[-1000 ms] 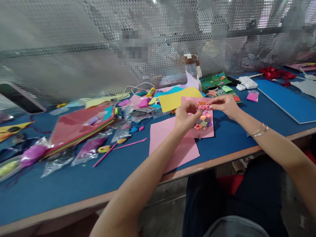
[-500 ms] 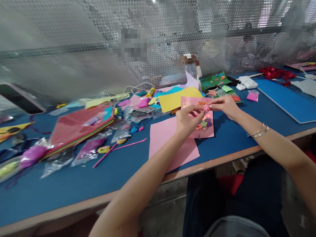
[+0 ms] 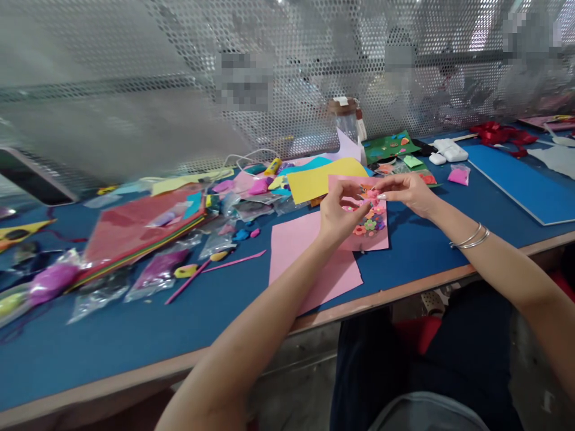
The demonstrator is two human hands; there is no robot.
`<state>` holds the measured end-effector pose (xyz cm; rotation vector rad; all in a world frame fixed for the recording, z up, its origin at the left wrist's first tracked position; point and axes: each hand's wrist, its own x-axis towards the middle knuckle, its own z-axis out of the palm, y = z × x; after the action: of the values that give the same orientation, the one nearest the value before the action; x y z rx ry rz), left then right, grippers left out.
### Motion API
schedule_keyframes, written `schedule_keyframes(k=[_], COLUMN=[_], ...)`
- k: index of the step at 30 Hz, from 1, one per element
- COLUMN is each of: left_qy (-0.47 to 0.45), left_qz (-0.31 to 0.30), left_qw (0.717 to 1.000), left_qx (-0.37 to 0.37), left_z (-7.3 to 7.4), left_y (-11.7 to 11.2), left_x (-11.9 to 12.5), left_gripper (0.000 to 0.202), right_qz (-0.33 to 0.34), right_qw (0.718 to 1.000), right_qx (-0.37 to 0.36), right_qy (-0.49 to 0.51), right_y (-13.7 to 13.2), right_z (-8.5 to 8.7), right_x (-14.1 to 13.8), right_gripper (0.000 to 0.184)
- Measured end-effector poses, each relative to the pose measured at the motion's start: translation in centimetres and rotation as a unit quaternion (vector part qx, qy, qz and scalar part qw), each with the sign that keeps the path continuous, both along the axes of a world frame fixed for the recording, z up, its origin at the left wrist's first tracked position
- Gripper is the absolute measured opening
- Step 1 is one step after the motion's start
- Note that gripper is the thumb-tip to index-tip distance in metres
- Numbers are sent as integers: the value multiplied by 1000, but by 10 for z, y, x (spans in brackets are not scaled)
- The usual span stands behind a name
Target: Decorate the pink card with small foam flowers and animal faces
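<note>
My left hand point(image 3: 338, 216) is over the left part of a pink decorated sheet point(image 3: 381, 240), its thumb and forefinger spread apart near a small pink clay piece point(image 3: 372, 194). From the other side, my right hand point(image 3: 412, 194) pinches that piece between thumb and fingertips, just above the sheet. The exact shape of the piece is too small to make out. Several colourful flower shapes point(image 3: 371, 225) lie on the sheet below the fingers. A plain pink sheet point(image 3: 287, 257) sits under my left forearm, partly covered by it.
Left of the sheets lie pink sticks point(image 3: 236, 261), a stack of coloured sheets point(image 3: 130, 230) and bags of purple clay point(image 3: 159, 272). Yellow paper point(image 3: 326, 179) lies behind my hands. A blue board point(image 3: 530, 185) and white earphone case point(image 3: 451, 149) are on the right. Perforated metal point(image 3: 291, 78) borders the back.
My left finger and thumb have parted from the pink clay piece, which both hands were touching before. My right hand stays at it. The view has shifted slightly.
</note>
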<state>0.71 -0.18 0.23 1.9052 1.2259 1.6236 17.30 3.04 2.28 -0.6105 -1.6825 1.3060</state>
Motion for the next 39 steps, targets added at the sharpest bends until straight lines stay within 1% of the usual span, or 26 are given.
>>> schedule_keyframes(k=[2,4,7,12,15,20,23,27,29,32,35,39], left_qy=[8,14,19,36,19,-39,-72,-101,-87,-41,-5,13], left_qz=[-14,-16,-8,-5,-12,4,11,-17,-27,-13,-3,0], left_qw=[1000,1000,1000,999,1000,999,997,994,995,999,1000,1000], left_qx=[3,4,12,18,15,-8,-24,-30,-30,-29,-17,-3], left_z=[1,1,0,-1,0,-2,-3,0,3,3,0,-4], left_y=[-1,-2,-3,-4,-4,1,4,2,0,-2,-1,1], left_x=[0,0,1,2,3,1,-1,-2,-1,1,2,1], left_gripper=[23,18,15,11,11,11,11,20,25,24,21,18], right_qz=[12,13,-7,-64,-75,-77,-80,-86,-86,-73,-68,-64], right_qw=[1000,999,997,987,983,986,987,990,991,994,995,997], right_qx=[9,31,61,125,143,131,111,84,74,57,37,11], right_qy=[-16,-27,-42,-79,-86,-68,-81,-78,-65,-56,-57,-34], right_y=[0,0,-1,-3,-1,4,6,6,4,1,0,-2], right_z=[-1,-1,-1,1,1,-2,-4,-4,-3,-2,-2,-1], right_x=[0,-1,-3,-3,-2,1,2,2,1,0,-2,-4], right_gripper=[27,29,24,13,11,12,12,13,13,15,14,19])
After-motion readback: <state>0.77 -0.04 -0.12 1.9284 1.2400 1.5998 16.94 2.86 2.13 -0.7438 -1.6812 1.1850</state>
